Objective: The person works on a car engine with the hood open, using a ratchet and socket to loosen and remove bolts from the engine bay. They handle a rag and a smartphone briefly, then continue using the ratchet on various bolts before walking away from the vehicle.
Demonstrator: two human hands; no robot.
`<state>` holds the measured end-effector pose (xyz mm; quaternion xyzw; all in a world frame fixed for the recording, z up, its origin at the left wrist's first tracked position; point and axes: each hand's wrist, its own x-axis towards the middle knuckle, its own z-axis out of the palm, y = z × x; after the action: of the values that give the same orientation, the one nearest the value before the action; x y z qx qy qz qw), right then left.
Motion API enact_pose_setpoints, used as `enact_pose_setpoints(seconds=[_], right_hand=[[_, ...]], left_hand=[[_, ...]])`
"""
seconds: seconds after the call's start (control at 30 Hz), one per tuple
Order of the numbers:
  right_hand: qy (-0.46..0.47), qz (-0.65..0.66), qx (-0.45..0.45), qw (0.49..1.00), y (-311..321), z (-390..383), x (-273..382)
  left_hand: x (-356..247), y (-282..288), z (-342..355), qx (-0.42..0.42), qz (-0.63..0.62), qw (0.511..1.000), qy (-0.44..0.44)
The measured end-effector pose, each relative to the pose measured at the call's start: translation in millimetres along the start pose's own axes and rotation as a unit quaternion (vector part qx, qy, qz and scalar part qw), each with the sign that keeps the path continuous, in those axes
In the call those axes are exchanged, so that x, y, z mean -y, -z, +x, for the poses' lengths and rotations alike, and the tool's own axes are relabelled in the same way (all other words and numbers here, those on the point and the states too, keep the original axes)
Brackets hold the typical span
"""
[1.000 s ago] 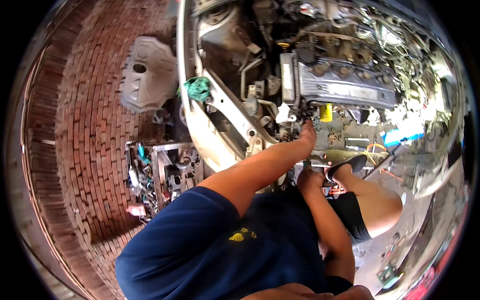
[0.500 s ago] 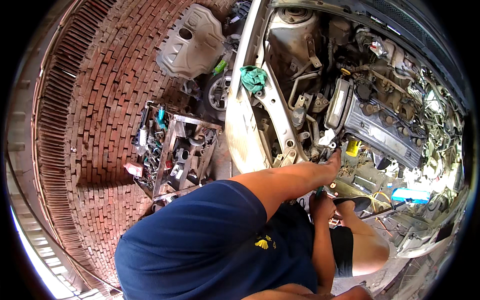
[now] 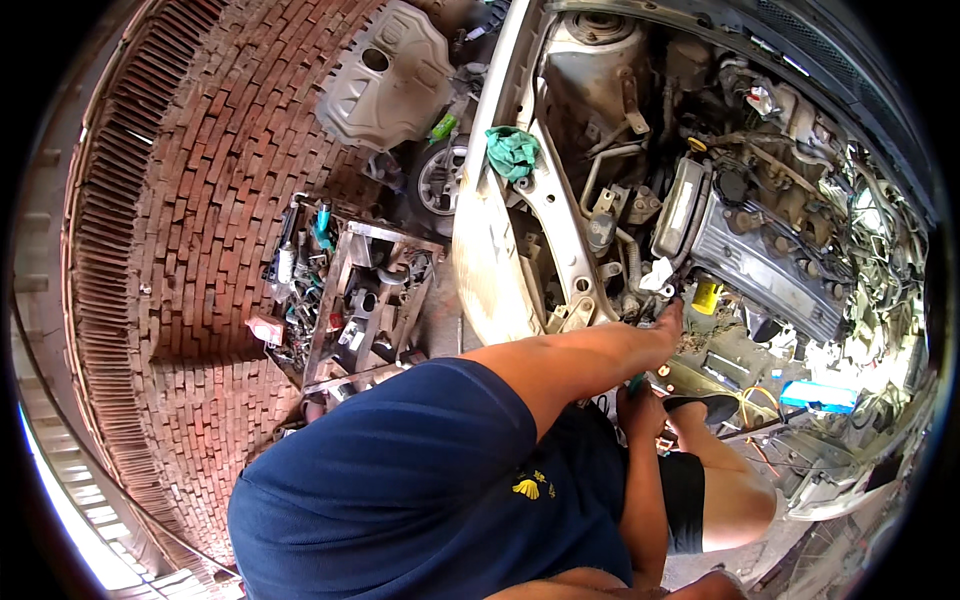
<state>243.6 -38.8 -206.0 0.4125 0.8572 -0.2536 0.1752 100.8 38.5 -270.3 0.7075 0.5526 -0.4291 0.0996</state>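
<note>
Curling the right hand (image 3: 643, 414) tight near the body, apparently around a green handle (image 3: 637, 382), mostly hidden by the grip itself. Just beyond, reaching the left hand (image 3: 665, 333) to the near corner of the engine (image 3: 768, 268), set in the uncovered front of a car (image 3: 483, 265), near a white scrap (image 3: 657, 275) and a yellow cylinder (image 3: 706, 295). Too shadowed to tell finger spread or any hold. Probably feeling for a part; next, seems to call for steady contact before any tool work. Farther off, tangled wires (image 3: 872, 215) bleached by glare.
</note>
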Motion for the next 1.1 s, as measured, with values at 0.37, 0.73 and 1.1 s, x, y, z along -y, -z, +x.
enact_pose_setpoints(seconds=[0.37,0.73,1.1], right_hand=[[0.180,-0.337,0.082,0.921,-13.6,24.5,10.1],[0.023,-0.028,0.061,0.997,4.6,2.9,7.2],[0.084,-0.011,0.006,0.996,-10.6,8.3,-13.0]], left_hand=[[0.5,-22.0,29.9,0.016,0.031,0.999,0.001],[-1.9,-2.8,9.4,0.007,0.062,0.998,-0.026],[0.6,4.8,3.7,0.010,-0.003,1.000,-0.023]])
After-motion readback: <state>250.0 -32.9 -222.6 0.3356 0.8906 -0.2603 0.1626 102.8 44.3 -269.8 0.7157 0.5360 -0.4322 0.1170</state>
